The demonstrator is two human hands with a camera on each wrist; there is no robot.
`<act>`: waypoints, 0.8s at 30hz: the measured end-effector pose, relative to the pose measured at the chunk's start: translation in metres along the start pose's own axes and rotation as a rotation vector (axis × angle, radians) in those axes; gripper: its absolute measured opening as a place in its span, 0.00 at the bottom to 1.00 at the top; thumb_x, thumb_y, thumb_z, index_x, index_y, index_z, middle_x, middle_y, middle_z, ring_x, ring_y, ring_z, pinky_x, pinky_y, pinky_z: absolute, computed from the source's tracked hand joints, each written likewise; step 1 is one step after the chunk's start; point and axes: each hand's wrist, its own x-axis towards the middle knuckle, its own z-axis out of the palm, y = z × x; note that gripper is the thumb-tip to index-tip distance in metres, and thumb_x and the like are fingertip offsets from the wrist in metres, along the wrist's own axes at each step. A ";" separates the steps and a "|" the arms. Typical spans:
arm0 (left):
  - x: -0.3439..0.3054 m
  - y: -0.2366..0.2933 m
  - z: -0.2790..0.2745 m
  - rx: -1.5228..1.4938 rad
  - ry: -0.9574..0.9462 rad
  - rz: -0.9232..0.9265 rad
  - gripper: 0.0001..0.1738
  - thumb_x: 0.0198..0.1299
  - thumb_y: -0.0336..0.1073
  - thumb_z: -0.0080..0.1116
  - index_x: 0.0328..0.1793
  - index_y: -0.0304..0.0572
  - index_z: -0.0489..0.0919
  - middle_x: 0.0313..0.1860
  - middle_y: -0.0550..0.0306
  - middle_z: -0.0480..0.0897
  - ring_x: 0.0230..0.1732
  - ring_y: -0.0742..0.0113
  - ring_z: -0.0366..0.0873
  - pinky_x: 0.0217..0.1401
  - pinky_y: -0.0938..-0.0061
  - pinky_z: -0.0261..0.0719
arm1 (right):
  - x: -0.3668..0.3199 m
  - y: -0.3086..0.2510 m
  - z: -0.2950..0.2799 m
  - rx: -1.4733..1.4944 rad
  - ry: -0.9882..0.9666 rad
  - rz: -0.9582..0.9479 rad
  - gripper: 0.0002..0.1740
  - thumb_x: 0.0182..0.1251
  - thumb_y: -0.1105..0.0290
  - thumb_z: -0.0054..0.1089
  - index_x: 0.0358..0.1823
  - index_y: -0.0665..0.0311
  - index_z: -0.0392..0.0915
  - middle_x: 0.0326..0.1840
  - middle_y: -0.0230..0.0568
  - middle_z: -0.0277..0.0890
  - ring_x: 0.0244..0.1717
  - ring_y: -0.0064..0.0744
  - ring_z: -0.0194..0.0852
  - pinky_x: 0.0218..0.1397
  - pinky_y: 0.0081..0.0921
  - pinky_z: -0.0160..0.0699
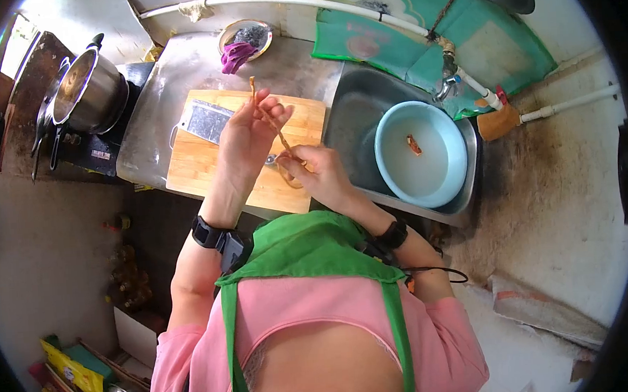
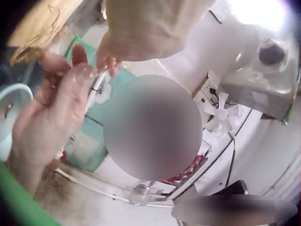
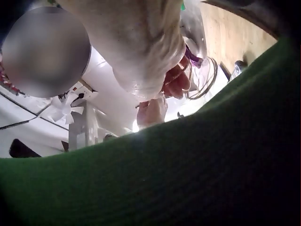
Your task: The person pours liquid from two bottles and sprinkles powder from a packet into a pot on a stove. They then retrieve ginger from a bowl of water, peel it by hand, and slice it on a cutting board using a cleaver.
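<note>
A long, thin, brown root-like strand (image 1: 279, 131) runs between both hands above the wooden cutting board (image 1: 204, 167). My left hand (image 1: 245, 132), palm turned up, holds its upper part, and one end sticks up past the fingers. Lower down, my right hand (image 1: 320, 174) pinches the strand between thumb and fingers. A loose loop (image 1: 291, 177) of it hangs below the right hand, over the board. Behind the left wrist lies a cleaver, its broad grey blade (image 1: 209, 122) flat on the board and its handle partly hidden by the hands.
Right of the board, a light blue basin (image 1: 381, 152) holding water and a small orange-brown piece (image 1: 414, 144) stands in the metal sink (image 1: 351, 97). A bowl (image 1: 270, 40) with a purple cloth (image 1: 237, 57) sits behind. At left, a steel pot (image 1: 99, 94) stands on the stove.
</note>
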 end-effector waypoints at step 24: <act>-0.041 -0.011 -0.014 1.446 -0.391 0.433 0.13 0.56 0.25 0.57 0.48 0.35 0.75 0.40 0.47 0.80 0.41 0.55 0.79 0.42 0.69 0.76 | 0.004 -0.007 -0.042 -0.024 -0.254 -0.047 0.07 0.66 0.73 0.52 0.41 0.70 0.76 0.27 0.35 0.74 0.29 0.20 0.70 0.32 0.23 0.71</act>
